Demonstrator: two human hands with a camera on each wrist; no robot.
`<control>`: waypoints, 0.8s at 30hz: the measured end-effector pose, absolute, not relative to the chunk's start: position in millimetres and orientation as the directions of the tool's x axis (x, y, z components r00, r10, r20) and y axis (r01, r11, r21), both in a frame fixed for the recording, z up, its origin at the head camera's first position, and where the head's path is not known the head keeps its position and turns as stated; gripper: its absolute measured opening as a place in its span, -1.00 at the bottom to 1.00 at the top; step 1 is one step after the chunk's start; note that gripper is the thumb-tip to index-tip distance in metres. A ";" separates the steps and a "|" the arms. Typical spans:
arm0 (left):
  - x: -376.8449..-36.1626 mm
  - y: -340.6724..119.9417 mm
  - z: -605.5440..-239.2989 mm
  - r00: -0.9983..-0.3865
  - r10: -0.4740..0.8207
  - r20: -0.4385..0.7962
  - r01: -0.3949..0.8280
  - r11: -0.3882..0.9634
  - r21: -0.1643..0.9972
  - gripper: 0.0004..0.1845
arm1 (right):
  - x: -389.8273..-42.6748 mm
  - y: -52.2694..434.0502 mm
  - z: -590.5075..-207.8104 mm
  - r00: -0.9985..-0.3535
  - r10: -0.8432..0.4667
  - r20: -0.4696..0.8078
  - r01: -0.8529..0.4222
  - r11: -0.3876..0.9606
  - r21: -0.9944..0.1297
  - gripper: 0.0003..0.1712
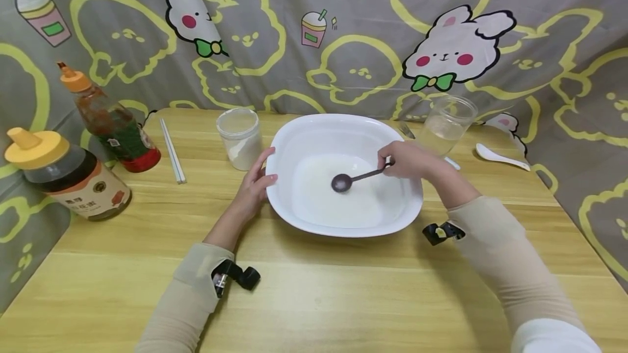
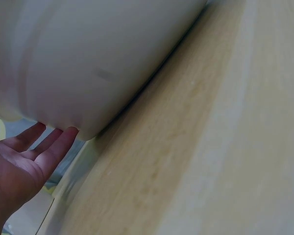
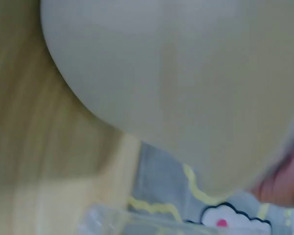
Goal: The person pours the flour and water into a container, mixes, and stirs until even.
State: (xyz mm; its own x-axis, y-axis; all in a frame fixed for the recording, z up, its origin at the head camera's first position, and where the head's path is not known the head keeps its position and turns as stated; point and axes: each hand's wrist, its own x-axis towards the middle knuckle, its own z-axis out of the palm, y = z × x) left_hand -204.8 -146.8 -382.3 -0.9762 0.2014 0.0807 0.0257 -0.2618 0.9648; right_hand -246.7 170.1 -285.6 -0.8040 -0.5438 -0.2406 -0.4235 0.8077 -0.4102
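Observation:
A white oval basin stands mid-table with a milky white liquid inside. The right hand reaches over its right rim and pinches the handle of a dark brown spoon. The spoon's round bowl lies at the liquid near the basin's middle. At the left side, the left hand grips the rim; the left wrist view shows its fingers against the basin's outer wall. Only part of the right hand appears beyond the basin wall in the right wrist view.
A jar of white powder stands behind the left hand. Farther left are chopsticks, a red sauce bottle and a yellow-capped dark bottle. A clear glass jar and white spoon are at right, before a patterned curtain.

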 end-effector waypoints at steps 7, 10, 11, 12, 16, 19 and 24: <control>-206.1 -145.9 -383.3 -0.974 0.210 0.088 0.028 -0.273 0.962 -0.36 | -240.2 176.5 -285.8 -0.764 -0.596 -0.247 -0.461 0.772 -0.438 -0.88; -206.0 -146.8 -382.2 -0.974 0.207 0.089 0.032 -0.265 0.964 -0.35 | -241.2 181.8 -284.1 -0.795 -0.574 -0.196 -0.475 0.791 -0.386 -0.88; -205.8 -147.3 -382.2 -0.974 0.207 0.090 0.032 -0.264 0.964 -0.35 | -241.8 181.2 -284.8 -0.800 -0.573 -0.178 -0.483 0.791 -0.376 -0.87; -205.4 -147.5 -382.1 -0.975 0.206 0.089 0.032 -0.265 0.964 -0.35 | -242.5 179.1 -287.2 -0.797 -0.584 -0.154 -0.500 0.781 -0.373 -0.87; -204.5 -147.8 -383.6 -0.974 0.211 0.083 0.024 -0.269 0.963 -0.35 | -240.5 167.9 -299.5 -0.737 -0.662 -0.135 -0.549 0.703 -0.453 -0.87; -204.4 -147.4 -384.3 -0.973 0.215 0.086 0.027 -0.266 0.964 -0.35 | -236.5 165.4 -300.1 -0.681 -0.713 -0.165 -0.565 0.655 -0.501 -0.86; -205.4 -147.9 -384.4 -0.973 0.211 0.091 0.033 -0.262 0.965 -0.35 | -234.2 171.6 -285.9 -0.717 -0.665 -0.208 -0.542 0.720 -0.433 -0.83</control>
State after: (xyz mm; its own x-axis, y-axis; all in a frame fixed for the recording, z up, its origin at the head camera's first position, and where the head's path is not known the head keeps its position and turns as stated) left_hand -205.4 -147.9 -384.4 -0.9733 0.2107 0.0908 0.0334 -0.2616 0.9646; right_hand -234.2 171.6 -285.9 -0.7172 -0.6651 -0.2079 -0.5423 0.7200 -0.4330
